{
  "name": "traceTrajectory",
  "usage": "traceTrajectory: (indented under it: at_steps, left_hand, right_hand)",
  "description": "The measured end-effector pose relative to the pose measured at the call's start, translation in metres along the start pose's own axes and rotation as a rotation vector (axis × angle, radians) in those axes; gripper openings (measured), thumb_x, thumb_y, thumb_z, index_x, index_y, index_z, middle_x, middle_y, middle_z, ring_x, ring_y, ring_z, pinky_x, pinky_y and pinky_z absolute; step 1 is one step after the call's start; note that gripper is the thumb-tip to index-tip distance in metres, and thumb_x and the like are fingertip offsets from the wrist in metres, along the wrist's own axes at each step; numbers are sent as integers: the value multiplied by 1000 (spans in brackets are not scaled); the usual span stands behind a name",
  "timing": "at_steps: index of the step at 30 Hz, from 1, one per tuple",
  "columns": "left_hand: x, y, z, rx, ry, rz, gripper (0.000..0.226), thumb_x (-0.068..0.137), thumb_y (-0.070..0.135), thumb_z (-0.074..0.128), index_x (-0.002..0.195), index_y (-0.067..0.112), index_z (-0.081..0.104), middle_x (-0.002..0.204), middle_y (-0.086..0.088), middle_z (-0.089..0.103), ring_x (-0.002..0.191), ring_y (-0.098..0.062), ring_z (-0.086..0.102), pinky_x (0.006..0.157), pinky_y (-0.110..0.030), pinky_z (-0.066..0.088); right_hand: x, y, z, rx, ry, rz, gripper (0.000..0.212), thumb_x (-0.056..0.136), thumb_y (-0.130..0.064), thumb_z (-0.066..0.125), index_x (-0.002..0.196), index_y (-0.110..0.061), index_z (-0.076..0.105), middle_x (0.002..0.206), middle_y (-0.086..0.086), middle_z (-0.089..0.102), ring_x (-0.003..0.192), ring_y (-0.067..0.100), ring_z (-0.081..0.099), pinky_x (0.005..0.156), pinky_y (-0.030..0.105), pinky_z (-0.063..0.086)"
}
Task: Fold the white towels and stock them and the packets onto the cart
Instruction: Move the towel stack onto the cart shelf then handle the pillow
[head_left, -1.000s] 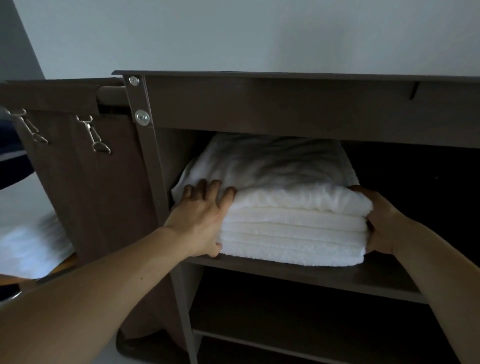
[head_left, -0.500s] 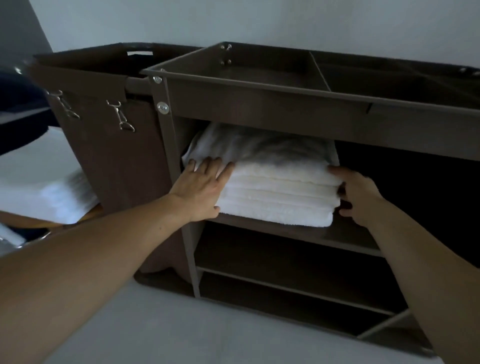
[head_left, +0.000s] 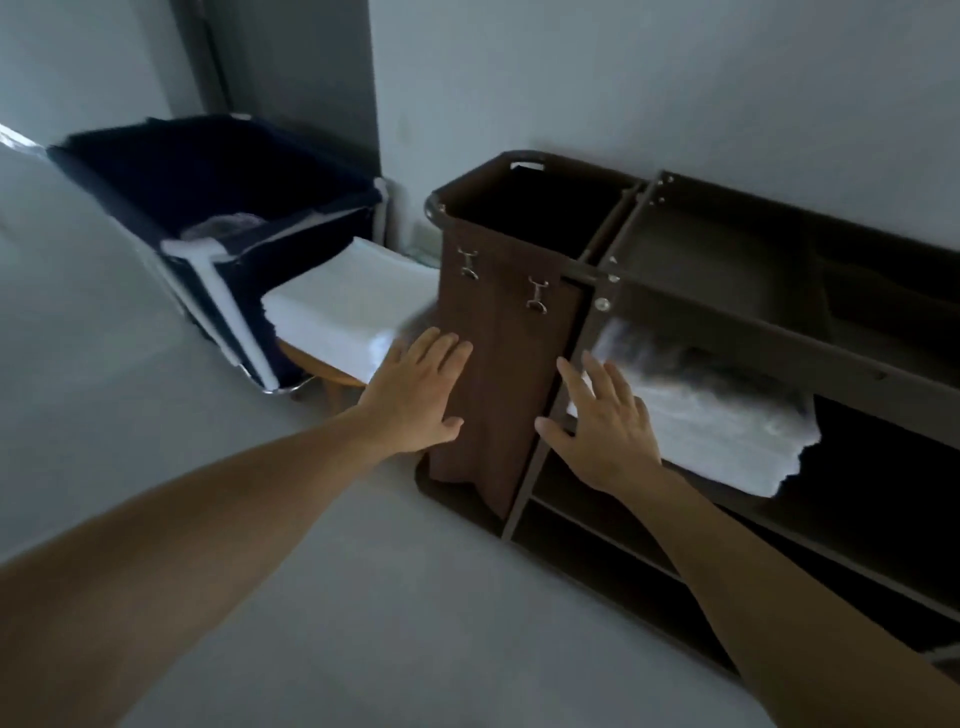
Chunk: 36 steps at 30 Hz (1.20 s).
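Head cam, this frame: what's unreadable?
Head view only:
- Layer count of the towel stack on the cart shelf: lost to motion blur.
- Contents of the dark blue bin: blurred, mostly behind its wall.
- Right end of the cart: cut off by the frame edge.
- Whether the left hand touches the brown bag: depth unclear.

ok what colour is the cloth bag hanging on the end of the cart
Brown: the hanging cloth laundry bag shows best in the head view.
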<state>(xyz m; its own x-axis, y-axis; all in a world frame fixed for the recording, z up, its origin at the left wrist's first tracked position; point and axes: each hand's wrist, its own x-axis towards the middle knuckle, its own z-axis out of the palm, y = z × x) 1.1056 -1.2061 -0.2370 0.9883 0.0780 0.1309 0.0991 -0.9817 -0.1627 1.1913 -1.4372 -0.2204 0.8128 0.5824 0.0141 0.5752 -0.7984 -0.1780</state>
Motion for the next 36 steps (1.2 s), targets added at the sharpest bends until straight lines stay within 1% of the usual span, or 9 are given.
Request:
traceTrajectory:
  at_steps: [5, 10, 13, 16, 20, 23, 26, 32, 36]
  left_hand:
    - [-52, -87, -22, -28, 7, -182, 94, 84, 58, 58, 153, 14, 12, 160, -9, 17, 149, -31, 12, 115, -51, 24]
    - [-75, -145, -25, -40, -15, -281, 94, 84, 58, 57, 154, 15, 10, 161, -7, 15, 149, -30, 11, 117, -51, 22]
    - [-75, -177, -19, -34, -33, -335, 95, 83, 59, 59, 153, 16, 11, 160, -7, 15, 149, -29, 11, 117, -50, 22]
    - [-60, -211, -13, -11, -47, -360, 95, 82, 60, 58, 152, 17, 12, 160, -6, 17, 148, -28, 13, 116, -51, 24]
    - [-28, -259, -5, 17, -48, -387, 95, 79, 62, 59, 151, 18, 17, 158, -5, 23, 146, -28, 19, 113, -50, 30]
    - [-3, -289, 1, 23, -87, -398, 96, 78, 63, 60, 151, 18, 17, 158, -5, 22, 146, -28, 20, 113, -51, 30]
    - [20, -318, 6, 12, -73, -426, 95, 79, 63, 61, 152, 18, 20, 157, -4, 25, 145, -27, 22, 113, -50, 31]
    - [66, -383, 22, -4, -66, -418, 91, 83, 61, 59, 152, 18, 20, 158, -5, 23, 145, -29, 21, 115, -50, 28]
    - [96, -440, 44, -3, -73, -371, 90, 84, 60, 59, 153, 17, 19, 158, -6, 23, 145, -29, 20, 116, -50, 27]
  right_hand:
    - [23, -101, 0, -7, -67, -110, 78, 95, -62, 44, 158, -34, 7, 167, 0, -1, 154, 26, -3, 120, 55, 21]
    - [63, -165, 5, -17, -146, -163, 78, 96, -63, 42, 158, -33, 6, 167, 0, -3, 154, 27, -5, 119, 55, 21]
    - [90, -198, 12, 0, -180, -204, 77, 96, -62, 42, 158, -32, 8, 167, 2, -1, 153, 28, -4, 118, 55, 22]
    - [126, -226, 21, 1, -202, -238, 76, 96, -63, 42, 157, -32, 9, 166, 1, -1, 153, 30, -2, 118, 57, 22]
    - [187, -255, 30, 5, -204, -255, 77, 95, -64, 41, 157, -32, 7, 166, 2, -3, 153, 32, -4, 119, 59, 20]
    - [231, -274, 30, 1, -219, -259, 78, 95, -65, 40, 157, -32, 7, 167, 1, -3, 153, 31, -5, 119, 60, 18]
    - [273, -292, 27, 0, -230, -265, 79, 95, -65, 40, 157, -31, 6, 167, 1, -5, 153, 31, -5, 119, 60, 16]
    - [351, -334, 31, -26, -212, -263, 78, 97, -62, 42, 158, -30, 6, 167, 2, -5, 153, 30, -5, 120, 58, 19]
    - [402, -372, 46, -35, -214, -242, 78, 96, -63, 41, 158, -31, 6, 167, 2, -7, 154, 30, -5, 119, 58, 20]
